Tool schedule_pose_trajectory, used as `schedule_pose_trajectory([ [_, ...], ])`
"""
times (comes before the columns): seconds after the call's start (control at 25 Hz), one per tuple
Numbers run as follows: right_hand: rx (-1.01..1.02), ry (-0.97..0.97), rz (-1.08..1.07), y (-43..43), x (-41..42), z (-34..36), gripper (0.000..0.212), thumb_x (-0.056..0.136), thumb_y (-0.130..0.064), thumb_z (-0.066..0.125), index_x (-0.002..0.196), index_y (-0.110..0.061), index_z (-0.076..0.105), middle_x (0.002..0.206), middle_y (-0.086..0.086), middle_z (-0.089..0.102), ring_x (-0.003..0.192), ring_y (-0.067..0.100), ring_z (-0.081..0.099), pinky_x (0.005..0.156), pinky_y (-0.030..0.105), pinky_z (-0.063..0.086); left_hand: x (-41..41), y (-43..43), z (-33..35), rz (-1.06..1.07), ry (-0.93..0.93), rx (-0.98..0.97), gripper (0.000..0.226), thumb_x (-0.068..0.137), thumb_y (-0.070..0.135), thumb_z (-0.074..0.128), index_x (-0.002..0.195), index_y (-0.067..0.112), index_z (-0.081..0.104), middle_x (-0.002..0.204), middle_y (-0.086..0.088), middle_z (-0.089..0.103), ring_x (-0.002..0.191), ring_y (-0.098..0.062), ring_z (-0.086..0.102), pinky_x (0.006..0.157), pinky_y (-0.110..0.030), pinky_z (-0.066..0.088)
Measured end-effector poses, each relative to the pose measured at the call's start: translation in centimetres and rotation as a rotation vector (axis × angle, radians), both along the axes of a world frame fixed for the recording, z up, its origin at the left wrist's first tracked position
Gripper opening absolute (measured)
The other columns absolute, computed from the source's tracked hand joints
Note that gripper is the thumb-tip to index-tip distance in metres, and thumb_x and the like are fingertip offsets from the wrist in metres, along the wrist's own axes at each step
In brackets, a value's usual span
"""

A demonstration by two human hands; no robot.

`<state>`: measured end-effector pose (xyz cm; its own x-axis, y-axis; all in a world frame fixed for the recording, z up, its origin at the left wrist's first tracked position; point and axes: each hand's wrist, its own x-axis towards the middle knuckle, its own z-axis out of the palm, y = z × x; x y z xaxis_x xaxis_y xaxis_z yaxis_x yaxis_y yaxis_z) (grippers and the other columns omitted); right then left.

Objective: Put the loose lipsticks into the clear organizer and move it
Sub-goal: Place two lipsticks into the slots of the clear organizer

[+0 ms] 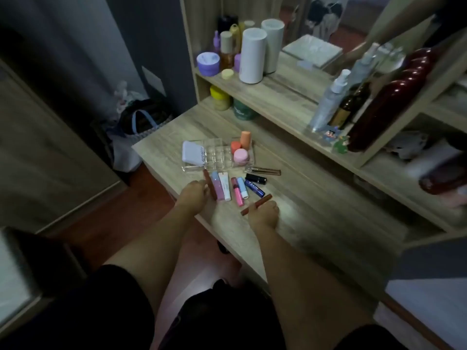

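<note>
A brown lipstick is pinched in the right hand; another (reddish) is touched by the left hand, grasp unclear, just short of the clear organizer.

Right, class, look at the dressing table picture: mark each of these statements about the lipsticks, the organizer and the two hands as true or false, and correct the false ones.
1. The right hand holds a slim brown-red lipstick. True.
2. The clear organizer is completely empty. False: it holds a white compact at its left end and orange and pink containers at its right.
3. A blue Nivea lip balm lies on the table top. True.
4. The left hand is up on the shelf. False: it is on the table, at a dark red lipstick.
5. All lipsticks are already in the organizer. False: several lie loose in front of it.
</note>
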<state>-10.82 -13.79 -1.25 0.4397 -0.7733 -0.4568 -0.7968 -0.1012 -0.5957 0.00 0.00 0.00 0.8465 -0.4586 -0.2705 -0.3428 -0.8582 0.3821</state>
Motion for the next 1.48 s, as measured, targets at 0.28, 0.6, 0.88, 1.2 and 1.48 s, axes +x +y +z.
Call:
schedule_pose_trajectory([
  [0.28,0.081,0.028,-0.085,-2.0,1.2,-1.1,0.049,0.084,-0.029,0.066,0.118,0.000,0.047,0.120,0.018,0.060,0.105,0.031,0.062,0.077,0.032,0.052,1.6,-1.5,-1.5,0.065,0.072,0.016,0.042,0.094,0.010,0.042,0.134,0.018,0.050,0.113,-0.030,0.054,0.107,-0.043,0.053,0.094,-0.039,0.041],
  [0.6,0.130,0.011,-0.099,-2.7,0.9,-2.0,0.041,0.081,-0.016,0.069,0.115,-0.001,0.051,0.110,0.017,0.067,0.093,0.028,0.069,0.059,0.027,0.050,2.1,-2.2,-2.0,0.142,0.056,0.046,0.028,0.090,0.012,0.049,0.112,0.003,0.063,0.110,-0.031,0.060,0.105,-0.040,0.054,0.087,-0.037,0.042],
  [0.88,0.149,-0.265,-0.152,-3.0,-0.7,-2.3,0.036,0.079,-0.015,0.072,0.110,-0.005,0.058,0.095,0.011,0.073,0.061,0.007,0.057,0.032,0.003,0.036,0.7,-2.0,-1.1,0.333,0.066,-0.121,0.019,0.079,0.012,0.064,0.095,0.005,0.057,0.097,-0.020,0.068,0.088,-0.034,0.061,0.073,-0.036,0.047],
  [1.2,0.153,-0.768,0.123,-3.4,2.7,0.9,0.072,0.076,-0.003,0.071,0.138,-0.021,0.039,0.085,-0.014,0.061,0.073,0.001,0.064,0.066,0.015,0.055,1.1,-2.1,2.0,0.528,0.217,-0.745,0.050,0.077,0.015,0.066,0.120,0.025,0.041,0.079,-0.002,0.056,0.075,-0.021,0.059,0.070,-0.035,0.055],
  [1.48,0.189,-0.819,0.261,-6.4,11.1,5.8,0.041,0.087,-0.012,0.063,0.125,-0.017,0.050,0.118,0.000,0.063,0.087,-0.004,0.065,0.067,0.007,0.054,7.5,-3.3,6.2,0.428,-0.004,-0.871,0.028,0.088,0.018,0.054,0.113,0.030,0.046,0.078,0.002,0.062,0.068,-0.011,0.065,0.068,-0.028,0.056],
])
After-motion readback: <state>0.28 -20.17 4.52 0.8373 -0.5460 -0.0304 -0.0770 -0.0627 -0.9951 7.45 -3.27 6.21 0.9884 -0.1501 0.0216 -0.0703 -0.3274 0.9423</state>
